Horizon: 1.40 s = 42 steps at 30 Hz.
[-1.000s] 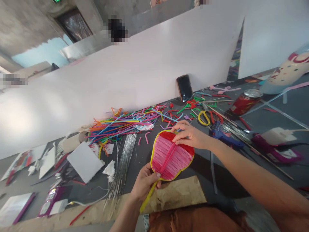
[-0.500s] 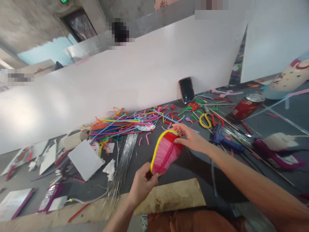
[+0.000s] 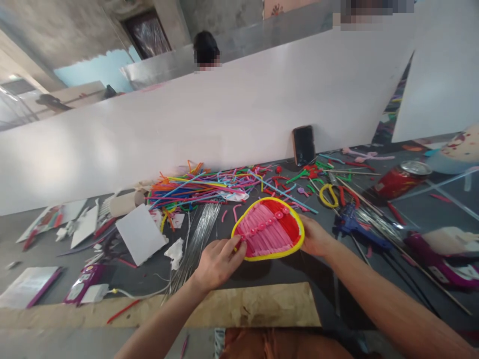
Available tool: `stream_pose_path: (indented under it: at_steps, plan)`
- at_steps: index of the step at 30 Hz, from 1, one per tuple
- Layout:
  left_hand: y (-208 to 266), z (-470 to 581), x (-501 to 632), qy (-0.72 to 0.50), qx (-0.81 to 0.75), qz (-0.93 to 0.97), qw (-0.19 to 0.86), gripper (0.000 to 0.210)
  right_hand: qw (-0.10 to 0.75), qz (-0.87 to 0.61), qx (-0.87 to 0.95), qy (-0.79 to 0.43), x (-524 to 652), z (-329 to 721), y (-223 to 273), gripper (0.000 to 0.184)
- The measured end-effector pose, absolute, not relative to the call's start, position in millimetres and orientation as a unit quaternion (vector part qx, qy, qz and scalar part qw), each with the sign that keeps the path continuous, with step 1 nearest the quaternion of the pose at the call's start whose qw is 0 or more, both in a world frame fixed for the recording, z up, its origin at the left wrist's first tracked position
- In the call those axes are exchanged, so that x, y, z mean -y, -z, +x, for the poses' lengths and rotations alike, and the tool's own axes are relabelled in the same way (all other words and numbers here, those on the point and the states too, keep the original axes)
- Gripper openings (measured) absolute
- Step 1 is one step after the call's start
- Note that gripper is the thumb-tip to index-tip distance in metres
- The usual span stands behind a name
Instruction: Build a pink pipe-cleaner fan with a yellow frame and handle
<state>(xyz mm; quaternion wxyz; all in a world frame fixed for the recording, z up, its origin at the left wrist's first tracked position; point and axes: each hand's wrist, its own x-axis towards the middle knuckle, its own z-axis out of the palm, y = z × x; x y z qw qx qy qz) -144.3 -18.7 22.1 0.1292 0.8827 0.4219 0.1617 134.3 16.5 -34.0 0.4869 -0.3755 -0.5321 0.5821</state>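
Observation:
An egg-shaped pink and red pipe-cleaner piece with a yellow rim and a row of small pink button-like discs is held up over the dark table. My left hand pinches its narrow left tip, fingers over the front. At the wide right end, my right hand grips the rim from behind, its fingers mostly hidden by the piece. Just beyond lies a heap of coloured pipe cleaners. A bundle of thin silver wires fans out to the left of the piece.
To the right are a blue glue gun, yellow-handled scissors and a red can. A phone leans on the white partition. A white card lies left; brown cardboard runs along the front edge. People sit beyond the partition.
The piece has turned so its front, with the row of discs, faces me and lies more sideways. My right hand has moved from its top to behind its right end.

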Motion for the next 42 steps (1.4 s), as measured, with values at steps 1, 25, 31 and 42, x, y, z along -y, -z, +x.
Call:
stream_pose_path:
  at_steps: [1,25,31,42]
  plan:
    - [-20,-146,18,-0.170,-0.418,0.884,0.120,0.032,0.485,-0.380,0.518,-0.593,-17,134,34,0.027]
    - [1,-130,15,-0.290,-0.419,0.859,-0.042,0.046,0.461,-0.403,0.419,-0.671,-59,134,-11,0.036]
    - [-15,-120,7,-0.372,-0.464,0.589,0.547,0.066,0.438,-0.391,0.445,-0.676,-61,148,-15,0.032]
    - [-22,-84,-10,-0.402,-0.403,0.434,0.698,0.038,0.377,-0.404,0.485,-0.678,-60,141,-17,0.031]
